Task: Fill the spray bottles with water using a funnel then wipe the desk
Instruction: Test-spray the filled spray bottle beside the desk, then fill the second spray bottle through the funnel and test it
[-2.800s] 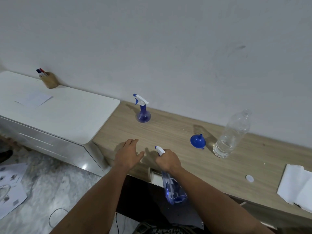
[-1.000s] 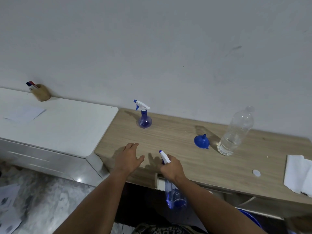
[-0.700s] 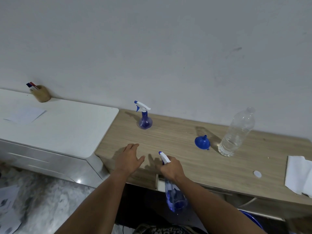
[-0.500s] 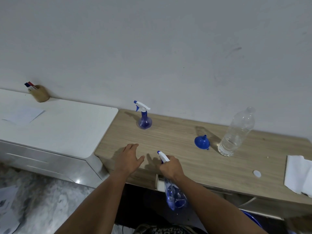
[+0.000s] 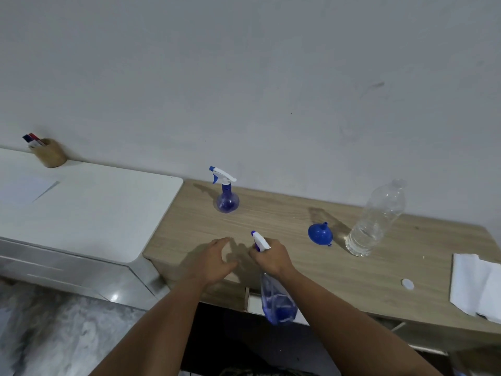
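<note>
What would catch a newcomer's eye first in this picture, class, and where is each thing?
First, the right hand at the desk's near edge, gripping a blue spray bottle that hangs below the wooden desk, with the open left hand beside it. Next, a second spray bottle stands by the wall. To the right, a blue funnel lies beside a clear water bottle.

This looks like a plain home or small office room: a light wood-grain desk (image 5: 311,267) stands against a bare grey-white painted wall (image 5: 244,77), flush beside a glossy white cabinet (image 5: 89,213) bearing a round wooden pen holder (image 5: 51,154) with markers and a loose sheet of paper (image 5: 29,188), above a marbled grey floor (image 5: 54,335).
</note>
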